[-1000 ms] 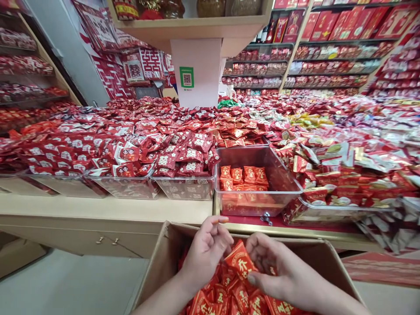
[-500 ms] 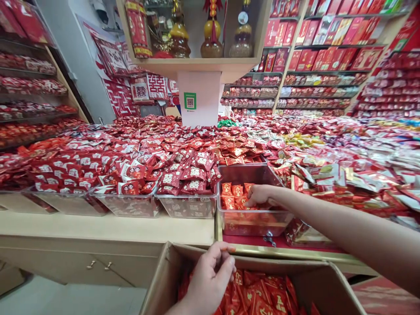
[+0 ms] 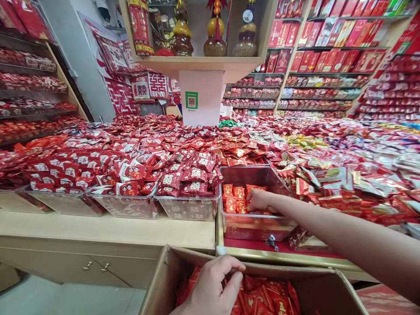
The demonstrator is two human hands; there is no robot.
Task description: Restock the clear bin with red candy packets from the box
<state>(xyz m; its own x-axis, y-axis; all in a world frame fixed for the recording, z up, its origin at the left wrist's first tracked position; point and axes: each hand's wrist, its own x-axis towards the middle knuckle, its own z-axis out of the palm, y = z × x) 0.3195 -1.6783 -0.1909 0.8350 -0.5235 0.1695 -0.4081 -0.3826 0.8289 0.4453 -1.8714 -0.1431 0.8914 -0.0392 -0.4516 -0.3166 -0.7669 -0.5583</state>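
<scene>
Inside a clear plastic bin (image 3: 259, 227), my right hand (image 3: 259, 201) reaches down among small red-orange packets (image 3: 230, 204) with gold print. Its fingers are bent against a packet near the bin's middle, and their tips are partly hidden. Several packets lie in rows left of it. My left hand (image 3: 218, 282) hovers over the open cardboard box (image 3: 331, 280), its thumb and fingers curved toward each other; whether something small is between them cannot be made out. Loose red packets (image 3: 262, 297) fill the box below that hand.
Clear bins (image 3: 187, 208) heaped with dark red packets line the counter (image 3: 108, 229) to the left. Packet piles (image 3: 348, 175) spread behind and right. A wooden display shelf (image 3: 197, 64) overhangs the middle. A small metal clip (image 3: 271, 243) lies before the bin.
My right hand has shifted slightly within the bin, and a packet now shows upright behind its fingers. My left hand has moved a little right and down over the box.
</scene>
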